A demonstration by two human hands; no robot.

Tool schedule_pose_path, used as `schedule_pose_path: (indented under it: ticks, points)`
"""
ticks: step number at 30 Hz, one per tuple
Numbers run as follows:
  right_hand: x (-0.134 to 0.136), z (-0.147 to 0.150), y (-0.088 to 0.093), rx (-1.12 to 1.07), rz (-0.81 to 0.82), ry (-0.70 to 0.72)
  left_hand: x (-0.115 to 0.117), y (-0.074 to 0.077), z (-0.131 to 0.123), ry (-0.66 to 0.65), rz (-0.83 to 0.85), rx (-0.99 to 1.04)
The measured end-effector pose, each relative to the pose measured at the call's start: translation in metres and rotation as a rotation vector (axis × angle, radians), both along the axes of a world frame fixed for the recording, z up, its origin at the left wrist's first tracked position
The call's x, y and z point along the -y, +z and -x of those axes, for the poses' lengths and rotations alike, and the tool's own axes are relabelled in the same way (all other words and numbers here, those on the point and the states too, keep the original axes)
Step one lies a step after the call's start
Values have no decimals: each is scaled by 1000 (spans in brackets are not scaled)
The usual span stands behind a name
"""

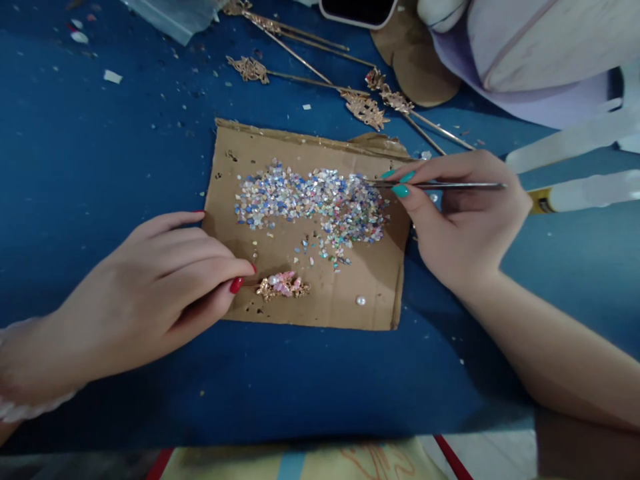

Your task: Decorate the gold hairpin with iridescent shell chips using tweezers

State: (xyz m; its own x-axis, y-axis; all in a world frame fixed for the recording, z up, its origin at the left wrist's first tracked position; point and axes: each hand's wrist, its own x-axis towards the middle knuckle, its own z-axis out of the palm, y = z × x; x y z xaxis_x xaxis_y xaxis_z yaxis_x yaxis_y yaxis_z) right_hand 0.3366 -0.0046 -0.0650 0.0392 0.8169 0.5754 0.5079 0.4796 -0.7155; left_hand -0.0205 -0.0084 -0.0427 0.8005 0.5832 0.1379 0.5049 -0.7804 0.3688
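Note:
My left hand (175,280) pinches the thin stem of a hairpin between thumb and forefinger. The hairpin's gold ornamental head (283,285), set with pink pieces and a pearl, lies over the lower part of a cardboard sheet (350,283). In my right hand (460,213) a pair of slim metal tweezers (445,186) is gripped, its tips at the right end of a spread of tiny shiny chips (310,193), blue, white and multicoloured. Whether the tips hold a chip is too small to tell. A single pearl (361,301) sits near the cardboard's lower right corner.
Several gold hairpins (365,110) lie beyond the cardboard on the blue table (125,160). A phone (357,10) and a clear plastic bag (175,17) are at the far edge. White tubes (590,190), one with a yellow band, lie right of my right hand.

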Motion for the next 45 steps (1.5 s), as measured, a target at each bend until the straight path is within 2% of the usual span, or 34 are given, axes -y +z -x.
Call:
schedule_pose_path:
  ticks: [5,13,19,28,38,45]
  points:
    - [-7,5,1,-1,-19,15,3,1,-3,1,-11,-19]
    - [-4,4,-2,-32,26,142,9,1,-5,61,-4,-22]
    - [1,4,1,-65,84,217,9,-1,2,44,-3,31]
    - [2,0,3,-58,94,234,7,4,5,29,-48,65]
    - [2,-2,1,-43,94,153,6,2,9,51,-65,47]
    - [-2,-6,-1,16,50,35,3,1,10,53,-90,31]
